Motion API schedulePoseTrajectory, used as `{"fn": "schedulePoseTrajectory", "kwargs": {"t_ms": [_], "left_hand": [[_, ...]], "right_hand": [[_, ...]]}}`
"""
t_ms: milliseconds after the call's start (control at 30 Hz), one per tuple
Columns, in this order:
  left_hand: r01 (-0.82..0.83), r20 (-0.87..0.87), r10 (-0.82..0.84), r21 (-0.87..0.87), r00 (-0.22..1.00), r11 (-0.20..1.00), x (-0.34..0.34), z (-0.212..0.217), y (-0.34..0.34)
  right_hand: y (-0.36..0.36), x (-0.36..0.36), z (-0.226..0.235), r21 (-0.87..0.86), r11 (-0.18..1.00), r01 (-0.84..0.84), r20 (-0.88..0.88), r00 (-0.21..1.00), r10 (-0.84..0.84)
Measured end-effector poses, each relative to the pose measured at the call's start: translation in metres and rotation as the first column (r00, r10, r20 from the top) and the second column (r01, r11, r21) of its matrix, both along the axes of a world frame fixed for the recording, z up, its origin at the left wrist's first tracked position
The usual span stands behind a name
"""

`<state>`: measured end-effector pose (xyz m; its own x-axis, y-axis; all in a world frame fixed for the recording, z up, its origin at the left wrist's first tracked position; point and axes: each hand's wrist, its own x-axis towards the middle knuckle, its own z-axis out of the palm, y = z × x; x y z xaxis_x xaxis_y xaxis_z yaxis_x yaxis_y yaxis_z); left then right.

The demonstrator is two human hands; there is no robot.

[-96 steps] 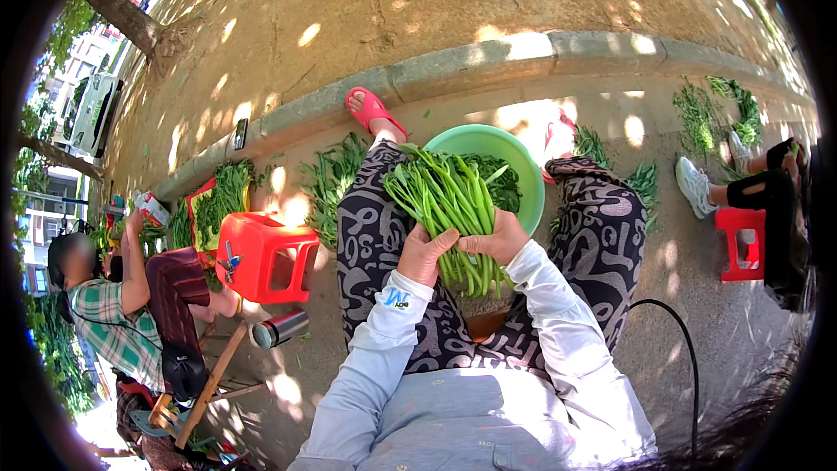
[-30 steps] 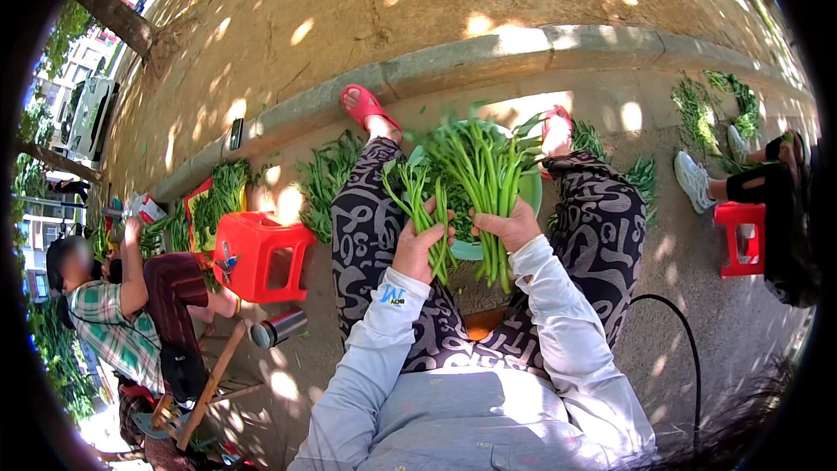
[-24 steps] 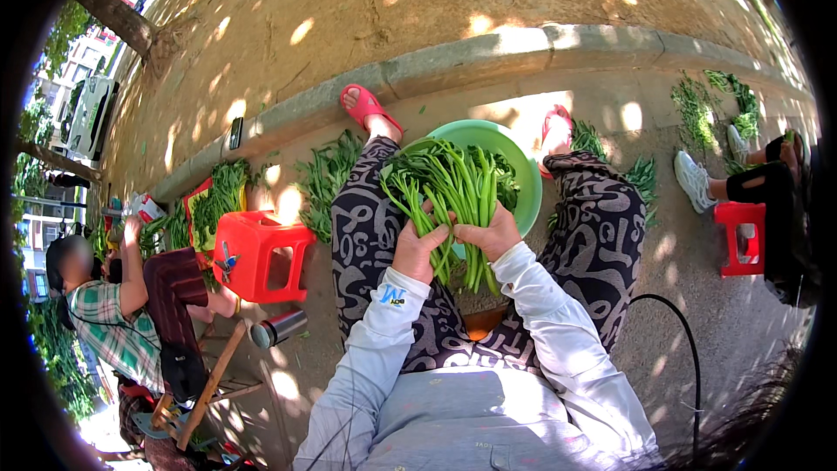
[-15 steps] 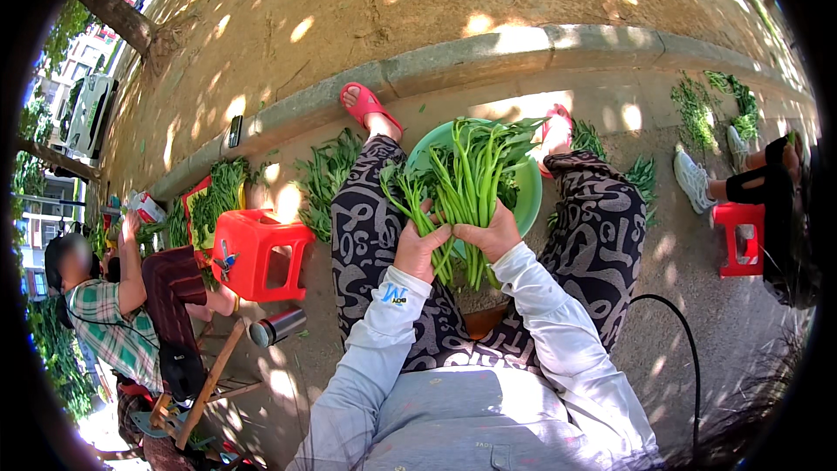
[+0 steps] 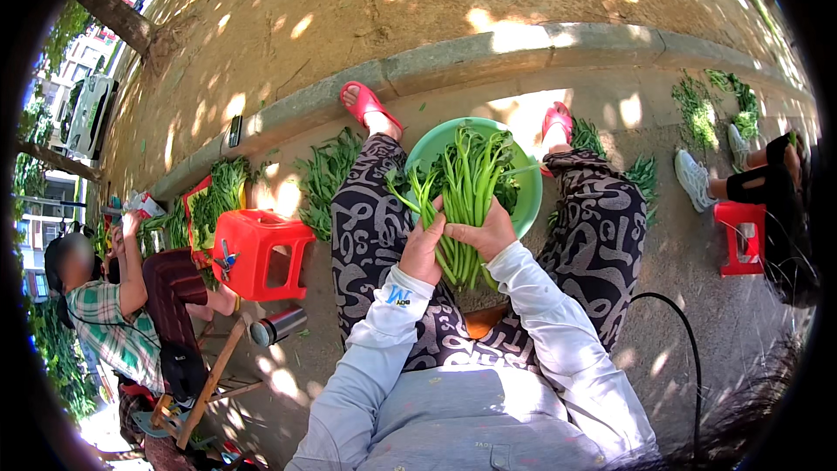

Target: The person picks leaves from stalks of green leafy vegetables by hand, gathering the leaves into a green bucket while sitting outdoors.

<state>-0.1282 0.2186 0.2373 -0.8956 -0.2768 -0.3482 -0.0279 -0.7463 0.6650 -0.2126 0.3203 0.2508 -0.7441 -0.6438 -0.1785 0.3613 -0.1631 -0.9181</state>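
Observation:
A thick bunch of long-stemmed leafy greens [image 5: 468, 187] is gripped between my two hands, its leafy tops pointing away from me and its cut ends toward my lap. My left hand [image 5: 424, 249] closes round the left side of the stems. From the right, my right hand [image 5: 490, 231] wraps the bunch, its thumb across the front near my left thumb. Under and beyond the bunch stands a green plastic basin [image 5: 528, 196] between my feet, its inside mostly hidden by the greens.
Loose greens [image 5: 331, 176] lie on the ground left of my leg. A red stool [image 5: 261, 253] holding scissors [image 5: 226, 260] and a steel flask [image 5: 279, 326] stand further left, near a seated person [image 5: 113, 305]. Another person's white shoe [image 5: 693, 180] and red stool [image 5: 741, 240] are at right.
The leafy tops have drawn in toward me, showing more of the basin's far rim. My hands have shifted slightly on the stems and still hold the bunch.

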Motion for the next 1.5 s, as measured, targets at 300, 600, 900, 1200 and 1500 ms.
{"fn": "schedulePoseTrajectory", "kwargs": {"t_ms": [300, 600, 900, 1200, 1500], "left_hand": [[0.054, 0.001, -0.054, -0.073, 0.999, 0.996, 0.002, 0.013, 0.004], [0.133, -0.117, -0.147, -0.116, 0.982, 0.984, -0.006, 0.013, 0.007], [0.222, 0.066, -0.220, -0.028, 0.973, 0.975, 0.005, -0.006, -0.014], [0.153, -0.055, -0.155, -0.043, 0.986, 0.987, 0.000, 0.003, -0.009], [0.340, -0.165, -0.356, -0.117, 0.920, 0.933, 0.002, 0.019, -0.011]], "right_hand": [[0.000, 0.011, -0.022, 0.140, 0.990, 0.020, -0.244, 0.970, 0.015], [0.003, 0.003, -0.011, 0.182, 0.983, 0.028, -0.056, 0.998, -0.018], [0.014, -0.010, -0.012, 0.115, 0.988, -0.102, -0.248, 0.960, 0.128], [0.013, -0.007, 0.002, 0.026, 0.843, -0.538, -0.133, 0.834, 0.536], [0.026, -0.010, 0.006, -0.068, 0.725, -0.685, 0.049, 0.724, 0.688]]}}
